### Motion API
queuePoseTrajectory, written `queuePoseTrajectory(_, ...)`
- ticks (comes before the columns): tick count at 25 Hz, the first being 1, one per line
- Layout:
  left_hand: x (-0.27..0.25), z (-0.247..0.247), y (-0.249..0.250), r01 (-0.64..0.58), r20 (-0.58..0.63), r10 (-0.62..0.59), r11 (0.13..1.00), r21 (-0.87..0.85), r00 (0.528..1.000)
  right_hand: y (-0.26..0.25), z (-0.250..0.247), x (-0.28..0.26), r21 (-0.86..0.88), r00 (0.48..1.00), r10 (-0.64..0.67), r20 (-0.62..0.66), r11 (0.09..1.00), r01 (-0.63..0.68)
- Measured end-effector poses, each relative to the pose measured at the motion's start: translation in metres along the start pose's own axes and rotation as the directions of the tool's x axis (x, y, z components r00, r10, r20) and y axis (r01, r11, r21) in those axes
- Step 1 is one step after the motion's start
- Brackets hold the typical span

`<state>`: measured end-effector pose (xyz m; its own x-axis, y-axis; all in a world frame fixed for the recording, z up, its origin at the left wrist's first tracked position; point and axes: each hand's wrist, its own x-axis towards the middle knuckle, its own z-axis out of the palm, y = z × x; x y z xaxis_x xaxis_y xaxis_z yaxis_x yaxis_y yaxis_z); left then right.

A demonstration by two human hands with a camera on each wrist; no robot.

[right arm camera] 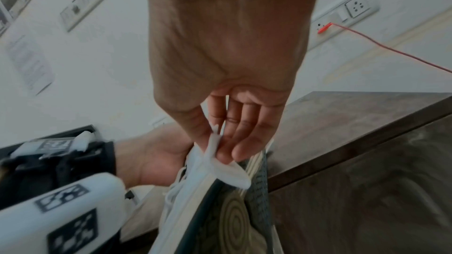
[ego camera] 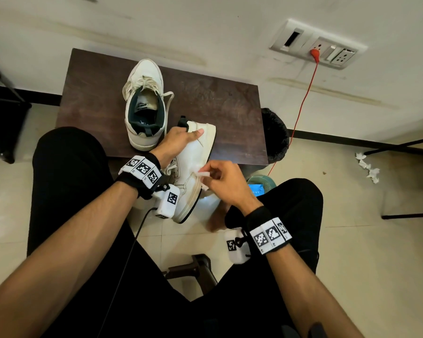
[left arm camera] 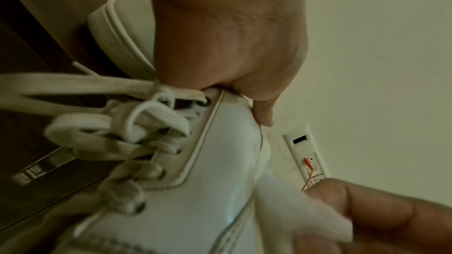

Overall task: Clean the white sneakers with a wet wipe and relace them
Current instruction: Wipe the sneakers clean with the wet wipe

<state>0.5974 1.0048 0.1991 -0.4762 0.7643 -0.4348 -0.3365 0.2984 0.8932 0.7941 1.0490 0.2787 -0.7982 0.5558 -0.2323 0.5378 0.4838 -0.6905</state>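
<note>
My left hand [ego camera: 181, 140] grips a white sneaker [ego camera: 193, 167] by its heel collar, thumb lying on the outer side; the shoe is tipped on its side over the near table edge. In the left wrist view that sneaker [left arm camera: 220, 190] shows its tied laces [left arm camera: 137, 128]. My right hand [ego camera: 220, 181] pinches a white wet wipe [ego camera: 203, 174] against the sneaker's side near the sole. The right wrist view shows the wipe [right arm camera: 220, 165] between thumb and fingers at the sole [right arm camera: 234, 219]. A second white sneaker [ego camera: 144, 103] stands upright, laced, on the brown table [ego camera: 217, 103].
A black-lined bin [ego camera: 276, 132] stands right of the table. A teal basket with a blue packet [ego camera: 259, 189] sits by my right knee. Crumpled wipes [ego camera: 369, 167] lie on the floor at right. A red cable [ego camera: 300, 103] hangs from the wall socket.
</note>
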Motion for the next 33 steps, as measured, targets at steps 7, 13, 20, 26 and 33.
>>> queuePoseTrajectory(7, -0.009, 0.003, 0.010, -0.030, -0.069, 0.025, 0.997, -0.067, 0.997, -0.010, -0.001, 0.028, -0.007, 0.985, 0.076, -0.156, 0.997, -0.078)
queuePoseTrajectory(13, -0.008, -0.008, 0.022, -0.093, -0.162, 0.065, 0.981, -0.170, 0.985, -0.010, -0.006, -0.021, -0.038, 0.995, 0.097, -0.019, 0.995, -0.097)
queuePoseTrajectory(20, -0.011, -0.007, 0.024, -0.062, -0.156, 0.035, 0.984, -0.170, 0.987, -0.029, -0.014, 0.035, 0.017, 0.992, 0.076, -0.105, 0.997, -0.074)
queuePoseTrajectory(26, -0.012, -0.005, 0.025, -0.071, -0.180, 0.037, 0.979, -0.189, 0.983, -0.018, 0.014, -0.036, -0.133, 0.998, 0.058, -0.027, 0.989, -0.061)
queuePoseTrajectory(33, -0.012, -0.003, 0.026, -0.090, -0.211, 0.050, 0.979, -0.182, 0.976, -0.026, -0.002, -0.008, -0.044, 0.973, 0.067, -0.222, 0.996, -0.078)
